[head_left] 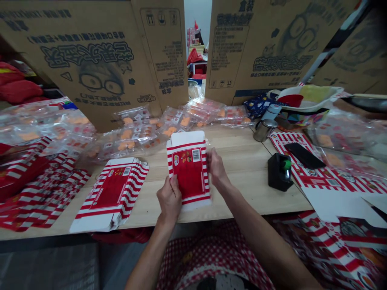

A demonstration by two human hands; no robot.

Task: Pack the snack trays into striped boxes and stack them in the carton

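Observation:
A red and white striped carton [193, 177] with a barcode stands tilted in front of me, its white top flap [188, 138] raised. At its lower left edge, my left hand [169, 197] is closed with the thumb on the red front panel. My right hand [216, 167] is at the carton's right edge, fingers curled; the fingertips are partly hidden. To the left lies a fanned stack of flat striped cartons [110, 189]. Behind the held carton are clear plastic packets [169, 125] with orange pieces inside.
Large cardboard boxes [115, 52] wall off the table's back. On the right are a black tape dispenser [279, 171], a metal cup [265, 130], a black phone-like slab [305, 156] and printed sheets [320, 181]. More striped cartons [51, 193] heap at far left.

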